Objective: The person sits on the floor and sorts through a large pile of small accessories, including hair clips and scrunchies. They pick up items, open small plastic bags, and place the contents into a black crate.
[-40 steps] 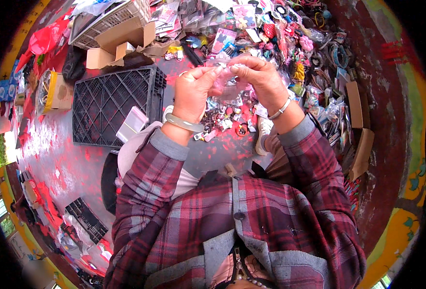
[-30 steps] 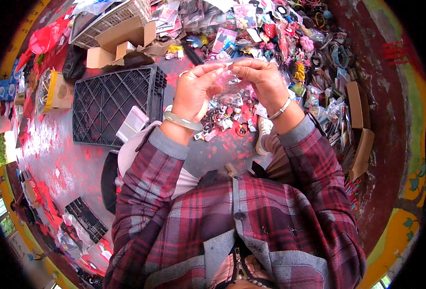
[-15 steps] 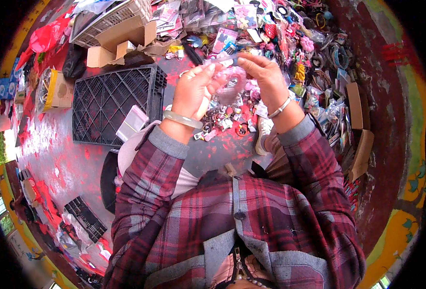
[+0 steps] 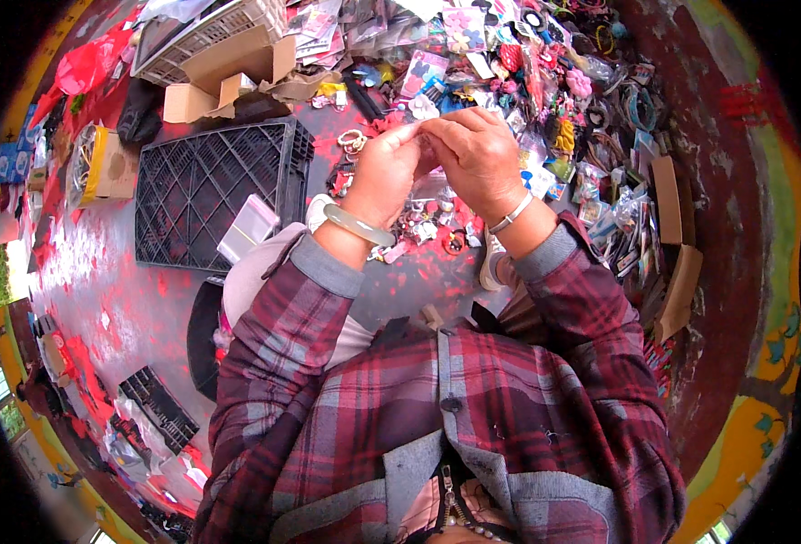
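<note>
My left hand [image 4: 380,177] and my right hand [image 4: 480,161] meet in front of me, thumbs and fingertips pinched together. Between and below them shows part of a clear plastic bag [image 4: 432,186] with something pinkish in it, mostly hidden by my fingers. Both hands seem closed on the bag's upper edge. Beneath, on the floor, lies a small heap of hair ties and trinkets [image 4: 426,222] in pink, red and white. A white flower-shaped piece [image 4: 423,107] lies just beyond my fingertips.
To the left is a black plastic crate [image 4: 214,195], with a stack of clear bags [image 4: 248,228] at its near corner. Behind it stand an open cardboard box [image 4: 228,77] and a pale crate [image 4: 205,41]. A large pile of packaged accessories [image 4: 545,72] spreads at far right, beside cardboard flaps [image 4: 677,245].
My hands have come closer together, the right one moving left and over the bag. The pink contents, plainly seen before, are now mostly covered by my fingers.
</note>
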The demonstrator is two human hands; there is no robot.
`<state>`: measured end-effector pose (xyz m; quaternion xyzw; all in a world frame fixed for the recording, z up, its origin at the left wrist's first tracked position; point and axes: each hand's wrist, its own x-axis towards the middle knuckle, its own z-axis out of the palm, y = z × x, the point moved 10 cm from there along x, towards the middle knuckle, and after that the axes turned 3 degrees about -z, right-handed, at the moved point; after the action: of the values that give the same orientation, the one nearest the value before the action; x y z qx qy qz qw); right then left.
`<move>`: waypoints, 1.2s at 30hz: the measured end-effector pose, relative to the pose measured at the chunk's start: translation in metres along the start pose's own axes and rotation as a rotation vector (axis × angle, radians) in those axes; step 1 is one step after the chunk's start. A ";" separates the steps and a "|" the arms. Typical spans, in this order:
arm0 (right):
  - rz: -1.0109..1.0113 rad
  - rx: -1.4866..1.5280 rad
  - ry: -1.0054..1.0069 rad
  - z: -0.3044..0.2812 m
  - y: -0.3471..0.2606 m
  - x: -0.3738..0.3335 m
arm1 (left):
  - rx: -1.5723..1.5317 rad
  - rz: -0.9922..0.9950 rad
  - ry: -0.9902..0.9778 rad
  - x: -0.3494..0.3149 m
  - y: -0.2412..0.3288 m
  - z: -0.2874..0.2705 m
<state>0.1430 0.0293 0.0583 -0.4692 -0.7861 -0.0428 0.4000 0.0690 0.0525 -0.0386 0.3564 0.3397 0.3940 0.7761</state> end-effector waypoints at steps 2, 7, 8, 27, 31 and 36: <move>-0.021 -0.037 0.010 -0.001 0.000 0.000 | 0.044 0.043 -0.016 -0.002 0.005 0.005; -0.066 -0.137 -0.079 0.002 -0.009 0.003 | 0.453 0.224 0.030 0.003 0.005 -0.008; -0.071 -0.162 -0.121 0.004 -0.010 0.003 | 0.571 0.269 0.045 0.003 0.009 -0.007; 0.107 0.125 0.038 -0.012 0.016 0.007 | 0.833 0.487 0.090 -0.008 0.031 0.004; 0.321 0.304 0.081 -0.016 0.054 -0.002 | 0.606 0.299 0.046 -0.005 0.027 -0.001; 0.767 0.887 0.283 -0.020 0.125 -0.027 | -0.089 -0.033 0.051 0.000 0.016 -0.024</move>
<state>0.2575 0.0708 0.0148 -0.4975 -0.4429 0.3742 0.6452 0.0440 0.0666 -0.0376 0.3055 0.3474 0.4051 0.7886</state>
